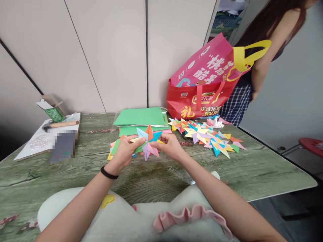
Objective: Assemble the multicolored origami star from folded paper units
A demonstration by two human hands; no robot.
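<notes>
A folded paper star point(146, 145) with several points in blue, orange, pink, purple, green and yellow is held up over the table's middle. My left hand point(124, 150) pinches its left side, thumb on top. On the opposite side my right hand point(171, 145) grips it the same way, thumb near the centre. Fingers behind the star are partly hidden. Just left of and behind my left hand lie loose coloured paper pieces point(112, 148). More finished-looking paper stars point(199, 133) are piled to the right of my right hand.
Green paper sheets point(141, 117) lie behind my hands. A red gift bag point(196, 99) with a pink bag point(209, 64) in it stands at the back right. A small box point(54, 111) and a blurred dark object point(63, 146) are at left. A person point(264, 50) stands beyond the table.
</notes>
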